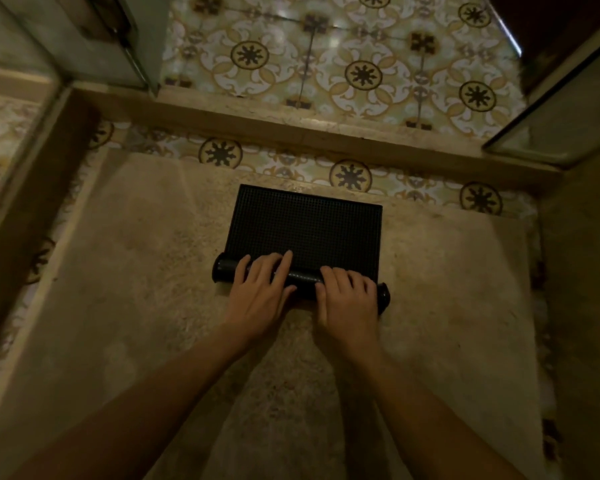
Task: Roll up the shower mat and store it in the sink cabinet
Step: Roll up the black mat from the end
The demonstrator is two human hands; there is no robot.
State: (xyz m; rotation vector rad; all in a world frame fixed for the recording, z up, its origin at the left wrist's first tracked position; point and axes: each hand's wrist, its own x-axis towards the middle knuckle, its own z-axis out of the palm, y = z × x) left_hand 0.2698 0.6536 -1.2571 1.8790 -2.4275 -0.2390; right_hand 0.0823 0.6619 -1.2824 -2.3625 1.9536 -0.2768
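A home bathroom, seen from inside a dim shower stall: a worn stone shower floor (136, 289) is bordered by a raised stone curb (291, 123), with glass panels (561, 112) framing the opening. Beyond the curb, ornate patterned floor tiles (361, 64) in yellow, white and brown spread out, glossy under the room's light.

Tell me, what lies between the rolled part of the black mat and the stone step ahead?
In the head view, the flat, unrolled stretch of the mat, then a strip of patterned floor tiles, lie before the step.
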